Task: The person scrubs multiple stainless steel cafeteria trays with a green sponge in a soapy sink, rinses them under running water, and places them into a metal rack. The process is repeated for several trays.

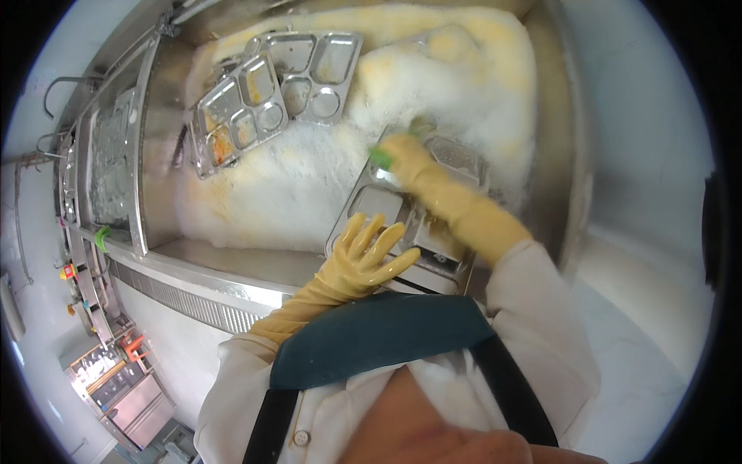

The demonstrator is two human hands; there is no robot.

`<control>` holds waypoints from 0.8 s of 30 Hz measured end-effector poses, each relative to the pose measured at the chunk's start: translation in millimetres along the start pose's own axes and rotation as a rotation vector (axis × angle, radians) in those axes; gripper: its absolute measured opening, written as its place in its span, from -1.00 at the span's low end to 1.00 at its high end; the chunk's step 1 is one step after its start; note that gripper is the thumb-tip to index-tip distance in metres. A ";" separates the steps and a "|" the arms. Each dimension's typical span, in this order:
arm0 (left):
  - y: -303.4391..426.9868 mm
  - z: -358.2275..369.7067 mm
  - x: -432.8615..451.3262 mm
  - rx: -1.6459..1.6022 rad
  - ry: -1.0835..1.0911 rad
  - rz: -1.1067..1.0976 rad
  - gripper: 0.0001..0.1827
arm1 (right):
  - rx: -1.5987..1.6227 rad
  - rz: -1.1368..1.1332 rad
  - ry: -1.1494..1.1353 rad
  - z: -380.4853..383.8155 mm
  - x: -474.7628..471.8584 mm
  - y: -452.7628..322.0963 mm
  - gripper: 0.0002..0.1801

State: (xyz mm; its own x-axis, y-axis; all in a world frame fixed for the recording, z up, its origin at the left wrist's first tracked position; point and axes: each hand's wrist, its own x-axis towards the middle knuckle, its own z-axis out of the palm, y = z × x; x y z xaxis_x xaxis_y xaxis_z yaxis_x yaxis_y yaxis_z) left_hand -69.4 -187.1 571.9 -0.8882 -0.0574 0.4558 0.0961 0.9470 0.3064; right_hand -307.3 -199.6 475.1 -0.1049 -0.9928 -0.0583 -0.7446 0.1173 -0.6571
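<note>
My right hand (pixel 408 156), in a yellow rubber glove, is shut on a green cloth or scouring pad (pixel 381 158); the motion blurs it. It is over a stainless steel compartment tray (pixel 377 203) that slants up out of the foam at the sink's near side. With fingers spread, my gloved left hand (pixel 365 255) is over the tray's lower left part, holding nothing I can see; whether its palm touches the tray is hidden. Two more compartment trays, one with orange food residue (pixel 240 116) and one behind it (pixel 316 75), lean in the foam at the left.
White and yellowish foam (pixel 278 180) covers the water in the large steel sink (pixel 232 253). A steel divider (pixel 142 145) separates it from a second basin (pixel 113 156) of water at the left. Taps (pixel 69 81) stand along the wall. Another green cloth (pixel 102 238) hangs at the second basin's edge.
</note>
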 end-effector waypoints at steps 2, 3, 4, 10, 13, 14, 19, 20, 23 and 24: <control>-3.8 1.9 -5.8 0.065 0.060 -0.036 -0.57 | 0.026 -0.094 -0.203 -3.7 -16.4 -68.8 -0.83; -5.6 5.6 -10.4 0.100 0.085 -0.064 -0.59 | 0.109 -0.018 -0.403 -13.8 -25.7 -99.9 -0.86; -6.4 7.8 -12.8 0.120 0.082 -0.058 -0.60 | 0.181 -0.056 -0.430 -25.1 -47.0 -119.3 -0.88; -21.0 24.3 22.2 0.063 -0.043 0.063 -0.66 | 0.071 -0.060 -0.538 -85.9 -159.0 -51.2 -0.87; -54.0 -15.8 51.6 0.120 -0.161 -0.063 -0.68 | 0.161 0.714 0.407 -133.1 -174.8 22.8 -0.80; -74.0 -24.5 52.7 0.021 -0.188 -0.182 -0.66 | 0.220 0.718 0.699 -128.9 -191.3 102.0 -0.60; -131.7 -166.7 -2.4 -0.393 0.484 -1.314 -0.69 | -0.156 0.871 -0.041 -77.0 -103.9 93.8 -0.26; -136.1 -191.2 -12.1 -0.283 0.715 -1.477 -0.68 | -0.074 0.919 -0.307 -54.2 -86.5 88.2 -0.21; -234.1 -317.8 -143.6 -0.371 1.025 -1.351 -0.56 | -0.164 0.826 -0.554 56.3 -52.4 95.5 -0.15; -234.6 -326.1 -124.2 -0.345 1.054 -1.390 -0.45 | -0.019 0.894 -0.406 91.3 -56.4 108.1 -0.18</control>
State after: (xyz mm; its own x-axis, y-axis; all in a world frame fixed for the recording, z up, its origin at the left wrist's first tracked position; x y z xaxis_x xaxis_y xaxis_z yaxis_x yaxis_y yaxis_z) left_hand 164.9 -505.1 716.0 0.2344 -0.9720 -0.0183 -0.1988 -0.0664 0.9778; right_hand -321.7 -133.3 338.7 -0.4028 -0.4708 -0.7849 -0.5121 0.8267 -0.2331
